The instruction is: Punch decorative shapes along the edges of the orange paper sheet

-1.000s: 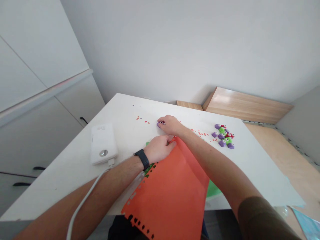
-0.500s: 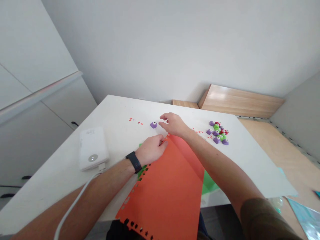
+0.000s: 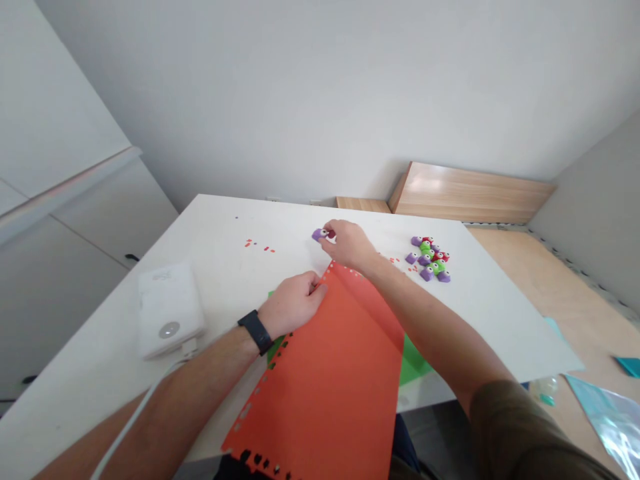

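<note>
The left hand (image 3: 293, 305), with a black-banded watch (image 3: 257, 331) on its wrist, pinches the left edge of a large orange paper sheet (image 3: 335, 373) between thumb and fingers, near the sheet's far corner. The sheet slopes toward the person and its near end hangs past the edge of the white table (image 3: 480, 300); small shaped holes line its left and near edges. The right hand (image 3: 350, 245) has its thumb and fingers closed on a small purple plastic block with a white eye (image 3: 317, 235), just beyond the sheet's far corner and apart from it; whether the block touches the tabletop cannot be told. A green paper sheet (image 3: 414, 363) lies under the orange one. Tiny red paper scraps (image 3: 269, 249) dot the table, a cluster of purple, green and red eyed blocks (image 3: 431, 260) sits to the right, and a white rectangular device (image 3: 170, 300) with a white cable (image 3: 133, 417) lies beside the left forearm.
</note>
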The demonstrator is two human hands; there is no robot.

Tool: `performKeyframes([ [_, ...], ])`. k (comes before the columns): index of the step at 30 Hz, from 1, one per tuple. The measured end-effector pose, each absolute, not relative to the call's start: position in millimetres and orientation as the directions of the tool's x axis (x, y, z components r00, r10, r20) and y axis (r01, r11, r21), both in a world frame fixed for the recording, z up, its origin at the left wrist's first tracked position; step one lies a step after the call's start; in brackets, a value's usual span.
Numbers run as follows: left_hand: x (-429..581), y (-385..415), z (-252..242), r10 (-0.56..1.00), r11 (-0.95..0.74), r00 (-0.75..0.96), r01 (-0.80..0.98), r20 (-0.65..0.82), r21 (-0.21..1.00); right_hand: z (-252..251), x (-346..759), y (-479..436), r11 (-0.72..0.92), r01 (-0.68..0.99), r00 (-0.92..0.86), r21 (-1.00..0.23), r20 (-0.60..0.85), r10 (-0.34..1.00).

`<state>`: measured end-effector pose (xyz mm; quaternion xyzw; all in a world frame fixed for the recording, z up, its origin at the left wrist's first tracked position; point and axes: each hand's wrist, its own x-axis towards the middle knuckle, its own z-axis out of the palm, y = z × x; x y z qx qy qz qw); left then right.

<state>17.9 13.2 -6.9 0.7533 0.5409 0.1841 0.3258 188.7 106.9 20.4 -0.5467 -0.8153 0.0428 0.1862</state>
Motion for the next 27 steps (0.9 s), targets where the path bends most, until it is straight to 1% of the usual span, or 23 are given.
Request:
performKeyframes([
  [2, 18.0, 13.1, -7.3, 0.937, -0.192, 0.339, 0.699, -0.084, 0.689, 24.0, 226.6, 96.9, 0.362, 0.898, -0.292, -0.251, 0.275, 0.916],
  [4, 18.1, 12.9, -7.5, 0.938, -0.185, 0.334, 0.701, -0.088, 0.689, 21.9, 269.7, 84.4, 0.288, 0.933, -0.221, -0.217, 0.288, 0.932],
  [8, 18.5, 12.2, -7.4, 0.939, -0.192, 0.335, 0.7, -0.079, 0.688, 5.0, 348.9, 55.1, 0.051, 0.991, -0.008, -0.127, 0.321, 0.947],
  [11, 18.5, 12.3, -7.6, 0.936, -0.206, 0.344, 0.704, -0.072, 0.68, -9.3, 383.9, 35.5, -0.013, 0.997, 0.035, -0.073, 0.316, 0.948],
  [15, 18.0, 13.3, -8.7, 0.933, -0.212, 0.35, 0.717, -0.08, 0.664, -21.5, 395.3, 17.8, -0.107, 0.994, 0.108, -0.021, 0.299, 0.948],
  [17, 17.7, 13.6, -9.6, 0.932, -0.212, 0.351, 0.723, -0.086, 0.658, -24.4, 393.8, 13.0, -0.183, 0.982, 0.187, -0.045, 0.345, 0.92],
  [20, 17.2, 13.6, -11.1, 0.931, -0.22, 0.356, 0.728, -0.084, 0.649, -27.5, 394.2, 13.2, -0.281, 0.952, 0.307, -0.123, 0.397, 0.865],
  [22, 16.8, 13.6, -12.1, 0.929, -0.228, 0.361, 0.731, -0.081, 0.644, -30.4, 399.4, 18.7, -0.325, 0.931, 0.365, -0.168, 0.365, 0.856],
  [24, 16.3, 13.8, -13.0, 0.927, -0.234, 0.365, 0.732, -0.079, 0.64, -34.7, 407.8, 26.7, -0.356, 0.913, 0.403, -0.201, 0.303, 0.863],
  [27, 15.6, 14.3, -14.0, 0.924, -0.237, 0.373, 0.727, -0.08, 0.644, -41.8, 422.0, 38.9, -0.355, 0.908, 0.403, -0.222, 0.237, 0.884],
])
